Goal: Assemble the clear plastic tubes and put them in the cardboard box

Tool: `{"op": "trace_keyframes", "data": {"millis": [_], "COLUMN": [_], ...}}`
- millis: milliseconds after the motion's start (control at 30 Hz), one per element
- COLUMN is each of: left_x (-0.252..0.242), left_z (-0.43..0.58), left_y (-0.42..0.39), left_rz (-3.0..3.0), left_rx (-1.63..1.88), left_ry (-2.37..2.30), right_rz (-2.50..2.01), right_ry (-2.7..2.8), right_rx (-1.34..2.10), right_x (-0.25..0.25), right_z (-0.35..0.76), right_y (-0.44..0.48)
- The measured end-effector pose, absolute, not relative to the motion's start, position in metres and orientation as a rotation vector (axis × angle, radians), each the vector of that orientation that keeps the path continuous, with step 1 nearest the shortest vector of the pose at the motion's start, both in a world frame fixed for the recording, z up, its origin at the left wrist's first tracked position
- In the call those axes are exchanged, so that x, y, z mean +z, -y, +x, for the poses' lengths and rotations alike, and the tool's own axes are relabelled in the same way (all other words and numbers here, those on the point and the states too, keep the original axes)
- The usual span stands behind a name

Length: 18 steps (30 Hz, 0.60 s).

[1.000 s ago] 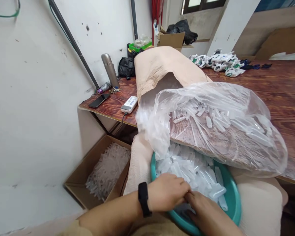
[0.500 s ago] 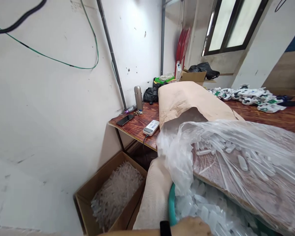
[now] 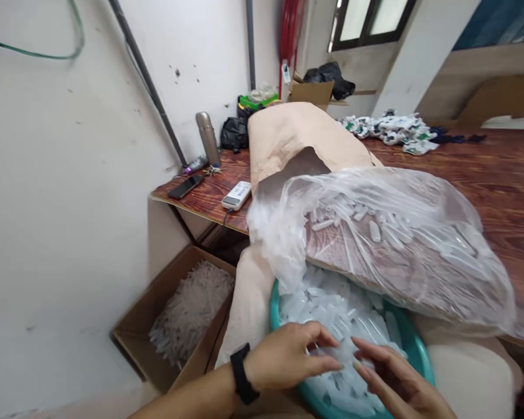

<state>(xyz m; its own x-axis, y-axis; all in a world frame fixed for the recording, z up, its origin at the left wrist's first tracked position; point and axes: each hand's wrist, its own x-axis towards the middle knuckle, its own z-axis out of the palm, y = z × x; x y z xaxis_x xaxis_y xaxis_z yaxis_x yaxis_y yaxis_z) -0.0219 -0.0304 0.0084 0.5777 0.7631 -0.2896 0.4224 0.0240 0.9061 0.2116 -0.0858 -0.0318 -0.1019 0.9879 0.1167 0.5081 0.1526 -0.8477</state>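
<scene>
Translucent, lying as a heap of plastic pieces point(image 3: 347, 314) in the near teal basin point(image 3: 420, 356). Likely light, smooth, slippery; best pinched mid-length. Hovering just above, with fingers parted on left hand point(image 3: 283, 356) and right hand point(image 3: 404, 379) alike

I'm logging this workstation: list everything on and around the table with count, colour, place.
Table: one, reddish, centre to right
Phone: one, black, table's left end
Corded device: one, white, right of phone
Flask: one, metallic, behind phone
Keys: one bunch, metallic, beside flask
Small item: one, grey-purple, left of flask
Black bags: at least two, black, towards back
Carton: one, brown, at back
Tray: one, green, left of carton
Piled items: uncounted, mostly white, far side
Plastic bag: one, clear, at table edge
Sack: one, tan, behind plastic bag
Floor box: one, brown, lower left
Basin: one, teal, bottom centre
Plastic pieces: uncounted, whitish, basin, plastic bag and floor box
Left hand: one, black wristband, over basin
Right hand: one, bare, over basin
</scene>
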Motion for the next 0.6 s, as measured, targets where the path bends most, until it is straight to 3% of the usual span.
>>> {"op": "trace_keyframes", "data": {"millis": [367, 600], "left_x": [0.011, 0.008], "left_z": [-0.023, -0.021], "left_y": [0.025, 0.03], "left_rz": [2.004, 2.134], "left_rx": [0.386, 0.459], "left_ry": [-0.848, -0.781], "right_rz": [-1.367, -1.566], "right_ry": [1.868, 1.64], "right_rx": [0.757, 0.979], "right_x": [-0.008, -0.011], "right_z": [0.197, 0.192], "right_y": [0.097, 0.107]}}
